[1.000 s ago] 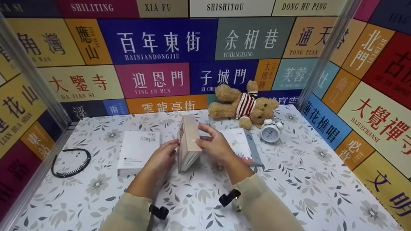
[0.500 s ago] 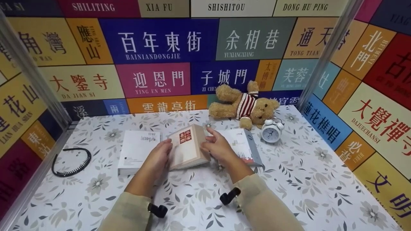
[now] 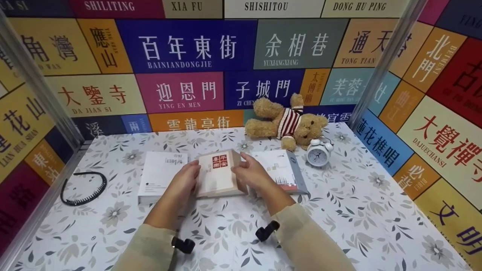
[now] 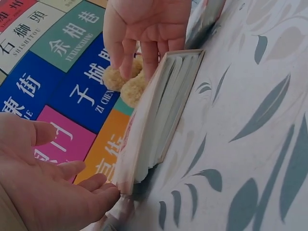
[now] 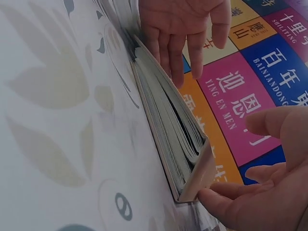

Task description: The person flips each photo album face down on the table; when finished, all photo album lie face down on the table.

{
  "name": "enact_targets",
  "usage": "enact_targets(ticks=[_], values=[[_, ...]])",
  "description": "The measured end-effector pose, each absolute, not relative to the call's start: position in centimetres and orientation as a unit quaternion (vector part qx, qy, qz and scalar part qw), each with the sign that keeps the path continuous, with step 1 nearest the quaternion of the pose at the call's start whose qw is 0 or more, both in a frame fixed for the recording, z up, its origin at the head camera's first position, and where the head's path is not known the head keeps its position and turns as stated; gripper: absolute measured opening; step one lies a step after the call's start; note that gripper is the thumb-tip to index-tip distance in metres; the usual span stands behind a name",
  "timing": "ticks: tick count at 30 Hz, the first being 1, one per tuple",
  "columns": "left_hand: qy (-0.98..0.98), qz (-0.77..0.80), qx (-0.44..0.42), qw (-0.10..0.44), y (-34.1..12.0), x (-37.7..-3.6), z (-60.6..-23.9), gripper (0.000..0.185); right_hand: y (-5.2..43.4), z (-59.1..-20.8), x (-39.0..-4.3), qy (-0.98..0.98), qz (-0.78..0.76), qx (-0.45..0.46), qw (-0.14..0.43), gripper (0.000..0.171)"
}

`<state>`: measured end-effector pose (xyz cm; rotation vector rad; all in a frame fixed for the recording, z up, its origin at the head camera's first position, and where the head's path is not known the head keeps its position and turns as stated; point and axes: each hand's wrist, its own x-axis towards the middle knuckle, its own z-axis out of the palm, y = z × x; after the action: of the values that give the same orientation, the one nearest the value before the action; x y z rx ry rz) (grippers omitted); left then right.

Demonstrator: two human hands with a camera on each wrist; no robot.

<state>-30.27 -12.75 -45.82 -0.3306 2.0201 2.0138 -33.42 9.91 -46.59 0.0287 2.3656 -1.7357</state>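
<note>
A beige book (image 3: 217, 174) with a red seal on its cover lies cover up on the flowered table (image 3: 339, 210), slightly tilted. My left hand (image 3: 185, 180) rests with straight fingers against its left edge. My right hand (image 3: 248, 174) touches its right edge, fingers spread. In the left wrist view the book's page edge (image 4: 161, 120) shows, with my left fingertips (image 4: 103, 192) at its near corner and my right hand (image 4: 144, 24) beyond. In the right wrist view my right fingertips (image 5: 216, 197) touch the book's (image 5: 173, 130) corner; my left hand (image 5: 185, 29) is at the far edge.
A white book (image 3: 160, 175) lies to the left, and another book (image 3: 282, 169) with a grey spine to the right. A teddy bear (image 3: 288, 120) and a white alarm clock (image 3: 318, 152) sit at the back right. A black headband (image 3: 83, 187) lies far left. Printed walls enclose the table.
The beige book stood upright on its edge between both hands; it has been tipped over and now lies cover up, nearly flat. Both hands have lowered and loosened along its edges.
</note>
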Motion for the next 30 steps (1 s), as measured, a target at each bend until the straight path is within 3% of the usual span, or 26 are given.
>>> enact_targets(ticks=[4,11,20,24,30], values=[[0.713,0.685,-0.109,0.102,-13.4,-30.0,-45.2,0.054,9.2,-45.9,-33.1,0.796,-0.602,-0.007,0.062,0.065],[0.754,0.647,-0.116,-0.012,-16.3,-29.0,-45.0,0.054,6.1,-45.2,-32.2,0.757,-0.646,-0.101,-0.004,0.051],[0.774,0.618,-0.089,-0.106,-22.6,-26.9,-44.7,0.053,0.7,-45.7,-31.9,0.708,-0.695,-0.102,0.077,0.054],[0.779,0.612,-0.102,-0.089,-25.0,-26.4,-45.1,0.059,-1.4,-46.2,-31.6,0.721,-0.681,-0.087,0.099,0.053],[0.768,0.626,-0.134,-0.019,-26.9,-26.4,-46.0,0.069,-4.2,-46.7,-31.2,0.749,-0.647,-0.088,0.108,0.052]])
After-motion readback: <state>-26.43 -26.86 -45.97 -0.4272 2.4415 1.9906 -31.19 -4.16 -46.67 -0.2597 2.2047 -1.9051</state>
